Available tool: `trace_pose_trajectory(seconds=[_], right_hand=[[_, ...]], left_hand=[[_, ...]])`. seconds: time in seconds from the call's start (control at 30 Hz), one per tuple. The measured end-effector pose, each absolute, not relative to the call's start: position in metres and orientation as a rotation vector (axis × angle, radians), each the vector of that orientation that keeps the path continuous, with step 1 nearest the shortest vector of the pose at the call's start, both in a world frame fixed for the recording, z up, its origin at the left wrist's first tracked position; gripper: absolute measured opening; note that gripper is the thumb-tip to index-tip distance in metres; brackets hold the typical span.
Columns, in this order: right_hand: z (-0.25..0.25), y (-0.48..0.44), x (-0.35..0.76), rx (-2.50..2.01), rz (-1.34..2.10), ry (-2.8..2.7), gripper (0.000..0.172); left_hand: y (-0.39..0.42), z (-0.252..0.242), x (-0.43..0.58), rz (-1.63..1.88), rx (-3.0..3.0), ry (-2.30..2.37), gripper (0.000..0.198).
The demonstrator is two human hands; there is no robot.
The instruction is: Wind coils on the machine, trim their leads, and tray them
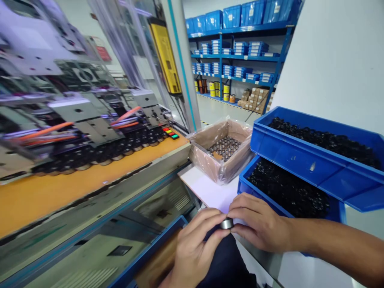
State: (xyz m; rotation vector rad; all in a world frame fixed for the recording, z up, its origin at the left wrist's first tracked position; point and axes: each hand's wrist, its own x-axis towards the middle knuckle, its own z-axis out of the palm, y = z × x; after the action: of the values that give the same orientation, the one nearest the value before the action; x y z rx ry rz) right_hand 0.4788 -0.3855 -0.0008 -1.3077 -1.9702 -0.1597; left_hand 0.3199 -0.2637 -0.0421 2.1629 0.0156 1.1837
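Between the fingertips of both my hands is a small round silver metal ring [227,223] with a dark top. My left hand [198,244] pinches it from the left with thumb and fingers. On the other side, the thumb and fingertips of my right hand [258,222] close on it. My fingers hide part of its rim. Both hands are just in front of the lower blue bin [244,185], which is full of small black parts [285,190]. Behind them, a plastic-lined cardboard box [210,164] holds many small metal pieces [226,148].
An upper blue bin [312,160] of black parts overhangs the lower one. To the left, a machine [99,130] has a row of black round pieces [105,156] along its orange ledge [90,176]. Below is another blue bin [180,221]. Blue shelving [221,56] stands behind.
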Motion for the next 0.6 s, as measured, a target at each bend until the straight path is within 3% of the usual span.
trace_pose_trajectory(seconds=[0.1,0.33,0.47,0.6], right_hand=[[-0.008,-0.389,0.490,-1.564,-0.213,-2.102,0.027],[-0.027,-0.403,0.596,-1.915,-0.621,-2.087,0.026],[-0.053,-0.415,0.650,-2.129,-0.445,-2.033,0.028],[-0.089,-0.427,0.665,-2.275,-0.259,-2.009,0.030]], left_hand=[[-0.232,-0.041,0.310,1.210,2.354,0.237,0.014],[-0.071,-0.001,0.242,1.141,2.610,1.248,0.027],[-0.017,0.004,0.226,0.958,2.578,1.491,0.024],[-0.015,0.007,0.224,0.869,2.540,1.625,0.037]])
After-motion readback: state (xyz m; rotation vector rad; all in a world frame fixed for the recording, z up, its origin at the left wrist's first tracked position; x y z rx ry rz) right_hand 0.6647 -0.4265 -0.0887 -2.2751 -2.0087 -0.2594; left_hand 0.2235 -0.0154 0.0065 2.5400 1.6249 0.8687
